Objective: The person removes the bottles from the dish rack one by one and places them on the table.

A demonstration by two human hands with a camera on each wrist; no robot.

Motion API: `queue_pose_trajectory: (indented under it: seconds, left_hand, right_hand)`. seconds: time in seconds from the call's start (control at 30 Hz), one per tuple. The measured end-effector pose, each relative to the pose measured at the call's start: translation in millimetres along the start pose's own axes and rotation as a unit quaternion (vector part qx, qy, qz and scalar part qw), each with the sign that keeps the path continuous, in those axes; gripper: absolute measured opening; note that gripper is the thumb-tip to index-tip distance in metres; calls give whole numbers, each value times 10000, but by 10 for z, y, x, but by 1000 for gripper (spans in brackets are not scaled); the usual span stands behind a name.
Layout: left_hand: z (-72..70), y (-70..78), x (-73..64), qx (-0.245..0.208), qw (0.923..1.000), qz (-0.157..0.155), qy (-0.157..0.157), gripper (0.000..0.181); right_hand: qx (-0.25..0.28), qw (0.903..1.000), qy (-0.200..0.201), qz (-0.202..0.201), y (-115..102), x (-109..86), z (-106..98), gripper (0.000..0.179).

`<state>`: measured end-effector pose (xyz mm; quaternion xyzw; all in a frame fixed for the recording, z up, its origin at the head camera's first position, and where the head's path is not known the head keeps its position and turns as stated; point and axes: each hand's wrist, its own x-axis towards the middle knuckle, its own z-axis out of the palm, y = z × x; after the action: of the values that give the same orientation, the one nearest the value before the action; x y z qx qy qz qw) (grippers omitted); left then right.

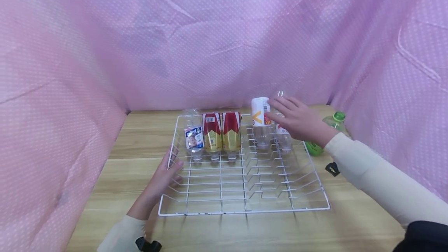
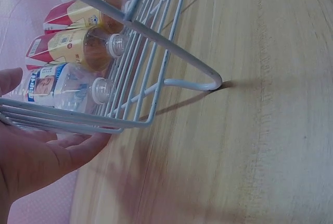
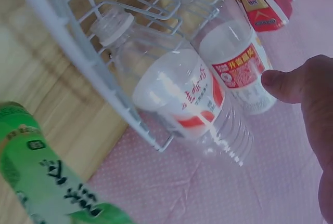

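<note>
My left hand (image 1: 162, 178) grips the left side of a white wire dish rack (image 1: 244, 211), thumb above the side wires and fingers beneath. Upside down in the rack's left half lean a clear bottle (image 1: 194, 137) with a blue label and two red-and-gold bottles (image 1: 212, 131). Toward the right stand an inverted white-labelled bottle (image 1: 259, 112) and a clear bottle (image 3: 179, 94) with a red-and-white label. Over these two, my right hand (image 1: 302, 121) is held with straight fingers; its thumb is right at the white-labelled bottle in the right wrist view.
A green bottle (image 3: 41, 167) lies on the wooden table (image 1: 115, 197) outside the rack's right side. Pink dotted cloth (image 1: 224, 42) hangs behind and along both sides. The rack's front half shows bare wires.
</note>
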<state>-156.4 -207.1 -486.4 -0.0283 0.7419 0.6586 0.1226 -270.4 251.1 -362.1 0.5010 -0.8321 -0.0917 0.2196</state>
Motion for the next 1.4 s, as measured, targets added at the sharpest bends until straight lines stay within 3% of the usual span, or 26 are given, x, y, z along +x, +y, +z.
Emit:
queue_pose_trajectory:
  seconds: [0.17,0.37,0.5,0.7,0.93,1.4]
  left_hand:
    - [-4,-8,8,181,9996,-198,98,71]
    - [19,-3,58,179,9998,-33,16,71]
    - [15,-23,61,90,9999,-102,-23,71]
    - [1,-36,33,10,9998,-172,59,71]
    - [36,-47,34,10,9999,-142,7,73]
    - [-11,-56,-4,-20,10000,-91,3,74]
  right_hand:
    - [-115,9987,-377,-314,13,182,106,55]
    - [-446,9930,-1039,-341,34,291,236,77]
    - [-367,9897,-1338,-345,9,335,291,82]
    - [-536,9874,-1437,-391,-10,401,362,78]
    - [-1178,9781,-1588,-645,-14,400,406,76]
    - [-1797,9655,-1690,-837,-41,456,513,85]
